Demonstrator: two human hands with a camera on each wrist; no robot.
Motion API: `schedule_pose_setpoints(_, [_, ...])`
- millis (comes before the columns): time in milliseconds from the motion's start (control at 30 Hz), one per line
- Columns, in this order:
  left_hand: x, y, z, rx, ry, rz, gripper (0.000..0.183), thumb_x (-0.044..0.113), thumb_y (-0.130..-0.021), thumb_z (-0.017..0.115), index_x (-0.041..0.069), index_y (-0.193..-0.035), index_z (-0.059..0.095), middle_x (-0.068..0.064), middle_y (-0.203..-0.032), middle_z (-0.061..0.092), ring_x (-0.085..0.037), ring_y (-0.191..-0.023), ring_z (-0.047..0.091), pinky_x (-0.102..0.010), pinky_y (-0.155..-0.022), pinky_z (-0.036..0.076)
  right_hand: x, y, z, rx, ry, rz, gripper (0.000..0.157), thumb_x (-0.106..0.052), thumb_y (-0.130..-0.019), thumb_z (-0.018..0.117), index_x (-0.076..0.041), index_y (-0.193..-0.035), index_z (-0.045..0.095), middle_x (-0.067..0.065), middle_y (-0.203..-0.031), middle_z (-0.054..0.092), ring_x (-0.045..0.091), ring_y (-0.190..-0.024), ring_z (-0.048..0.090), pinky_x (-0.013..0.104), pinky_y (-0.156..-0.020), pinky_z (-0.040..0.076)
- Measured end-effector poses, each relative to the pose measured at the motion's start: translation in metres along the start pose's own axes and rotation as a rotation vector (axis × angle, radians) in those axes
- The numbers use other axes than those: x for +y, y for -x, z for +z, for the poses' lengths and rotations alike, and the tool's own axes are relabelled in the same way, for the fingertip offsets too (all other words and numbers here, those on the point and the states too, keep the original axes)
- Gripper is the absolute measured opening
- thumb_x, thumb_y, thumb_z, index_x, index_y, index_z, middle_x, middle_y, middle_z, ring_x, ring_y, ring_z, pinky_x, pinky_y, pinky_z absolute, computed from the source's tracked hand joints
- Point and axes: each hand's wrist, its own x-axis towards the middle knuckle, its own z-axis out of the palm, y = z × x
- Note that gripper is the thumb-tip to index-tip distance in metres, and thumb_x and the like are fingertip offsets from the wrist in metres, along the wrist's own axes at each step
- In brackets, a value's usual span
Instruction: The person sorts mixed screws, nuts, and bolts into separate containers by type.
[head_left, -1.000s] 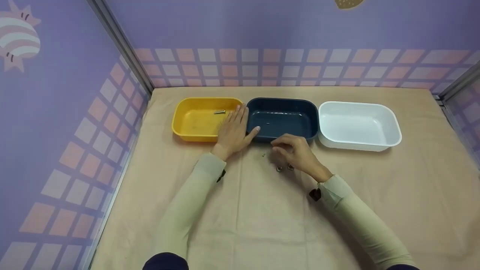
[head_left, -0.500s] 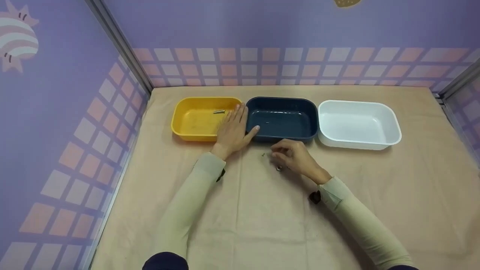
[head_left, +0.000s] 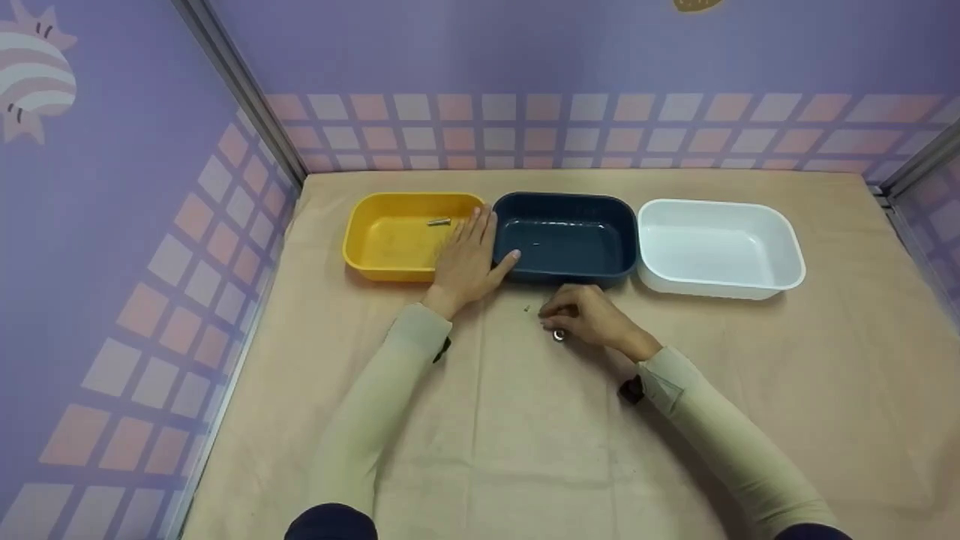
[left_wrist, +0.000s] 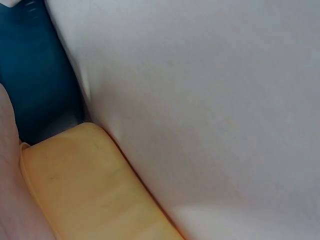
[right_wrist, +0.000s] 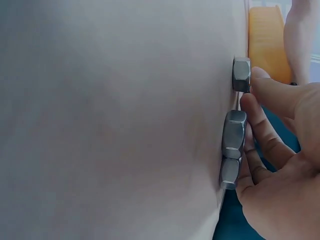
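Note:
My left hand (head_left: 465, 262) lies with straight fingers over the right end of the yellow bin (head_left: 360, 255), its thumb reaching to the dark blue bin (head_left: 570, 279). A silvery bolt (head_left: 439, 222) is in the yellow bin beside those fingertips. Low in front of the blue bin, my right hand (head_left: 592, 316) has bent fingers, with thumb and forefinger tips apart and nothing visible between them. Close by is a metal nut (head_left: 559, 335). From the right wrist, a hex nut (right_wrist: 241, 74) appears by the thumb, and two more nuts (right_wrist: 234, 132) sit beside the other fingers.
A white bin (head_left: 720, 255) stands right of the blue one, all three in a row. A tiny metal piece (head_left: 526, 308) lies on the cloth left of the right hand. Another tiny piece (head_left: 535, 244) is inside the blue bin. Patterned walls (head_left: 480, 135) enclose the table.
My right hand has come down from the blue bin's front edge toward the cloth, covering a nut seen earlier. The left hand has stayed in place.

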Motion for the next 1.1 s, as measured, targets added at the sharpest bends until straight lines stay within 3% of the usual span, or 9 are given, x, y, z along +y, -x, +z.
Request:
schedule_pose_setpoints(767, [0.0003,0.0008,0.0005,-0.005,-0.011,-0.003,0.089,0.065,-0.111,0.029,0.001,-0.171,0.011,-0.015,-0.18,0.007,-0.028,-0.168,0.006,-0.046,-0.137,0.009,-0.0009,-0.0018,0.0023,-0.004,0.029,0.021,0.007,0.0,-0.091,0.083,-0.003,-0.096,0.086,0.01,-0.096,0.077,0.025,-0.093,0.073,0.037,-0.082,0.063])
schedule_pose_setpoints(1100, [-0.0004,-0.0016,0.0015,-0.01,-0.005,-0.008,0.089,0.065,-0.111,0.029,0.002,-0.171,0.011,-0.015,-0.18,0.007,-0.028,-0.168,0.005,-0.046,-0.137,0.009,0.0003,-0.0021,0.0037,0.008,0.052,-0.01,0.004,-0.002,-0.092,0.082,-0.004,-0.094,0.085,0.009,-0.093,0.076,0.022,-0.088,0.071,0.031,-0.077,0.06])
